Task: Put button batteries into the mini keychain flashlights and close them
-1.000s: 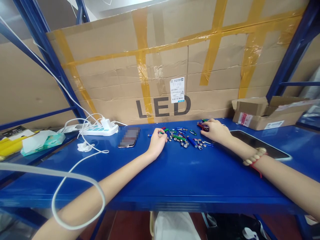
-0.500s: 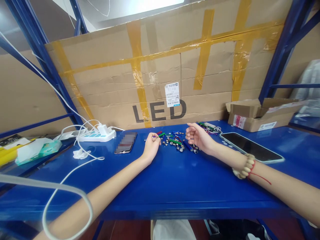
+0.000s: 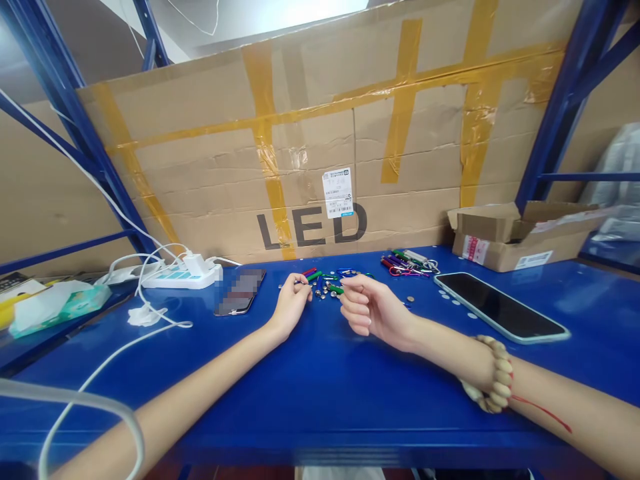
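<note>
My left hand [image 3: 291,305] is closed in a pinch at the left side of a group of small parts. Whatever its fingertips hold is too small to make out. Beside them lie green tubes [image 3: 314,276], a blue carabiner clip [image 3: 346,272] and small round silver pieces [image 3: 334,294]. My right hand [image 3: 383,312] hovers just right of the left one, its fingers curled towards the palm and covering part of the group. What it holds, if anything, is hidden. Behind it is a pile of coloured tubes with clips [image 3: 410,262].
A pale-edged phone [image 3: 503,307] lies at right, with an open cardboard box [image 3: 500,243] behind. At left are another phone [image 3: 241,291], a white power strip [image 3: 183,275] and loose cables. A large cardboard sheet [image 3: 210,180] backs the blue table [image 3: 320,393].
My right hand has moved left, closer to my left hand, uncovering the pile of tubes and clips behind it. The view has shifted slightly. My left hand stays pinched.
</note>
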A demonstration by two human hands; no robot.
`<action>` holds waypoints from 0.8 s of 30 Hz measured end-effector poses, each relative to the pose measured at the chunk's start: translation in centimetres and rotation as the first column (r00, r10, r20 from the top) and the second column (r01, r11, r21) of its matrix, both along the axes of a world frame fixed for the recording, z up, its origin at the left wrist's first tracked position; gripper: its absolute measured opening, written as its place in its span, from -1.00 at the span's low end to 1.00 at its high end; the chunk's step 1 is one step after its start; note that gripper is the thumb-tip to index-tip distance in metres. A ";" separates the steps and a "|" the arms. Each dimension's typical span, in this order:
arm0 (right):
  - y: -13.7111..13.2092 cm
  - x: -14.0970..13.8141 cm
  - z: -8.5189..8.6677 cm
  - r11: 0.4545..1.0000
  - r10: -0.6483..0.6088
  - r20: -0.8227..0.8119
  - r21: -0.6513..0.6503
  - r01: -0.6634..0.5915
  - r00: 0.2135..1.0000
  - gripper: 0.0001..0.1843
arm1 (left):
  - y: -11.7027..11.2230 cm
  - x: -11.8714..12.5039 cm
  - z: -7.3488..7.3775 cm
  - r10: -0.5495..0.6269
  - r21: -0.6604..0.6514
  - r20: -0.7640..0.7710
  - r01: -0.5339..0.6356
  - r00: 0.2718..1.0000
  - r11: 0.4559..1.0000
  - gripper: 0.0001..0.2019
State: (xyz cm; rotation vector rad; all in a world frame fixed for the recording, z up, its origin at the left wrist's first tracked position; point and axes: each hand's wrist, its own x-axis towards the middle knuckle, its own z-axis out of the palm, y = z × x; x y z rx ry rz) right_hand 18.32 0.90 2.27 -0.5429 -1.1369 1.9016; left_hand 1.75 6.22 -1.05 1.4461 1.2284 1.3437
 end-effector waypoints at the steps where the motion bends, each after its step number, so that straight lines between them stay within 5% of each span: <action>1: -0.2 -0.1 0.0 1.000 0.030 -0.004 -0.010 -0.030 1.000 -0.58 | 0.0 0.0 0.0 0.000 0.003 -0.002 0.000 1.000 1.000 -0.89; 10: -0.8 -0.2 -0.1 0.958 0.274 -0.008 -0.091 -0.273 0.962 -0.63 | -0.6 0.2 0.5 -0.012 -0.004 -0.020 0.012 1.000 1.000 -0.87; 24: -0.8 -0.3 -0.5 0.920 0.371 0.023 -0.146 -0.364 0.928 -0.63 | -0.6 0.1 0.5 -0.035 0.010 -0.058 0.036 0.998 0.999 -0.90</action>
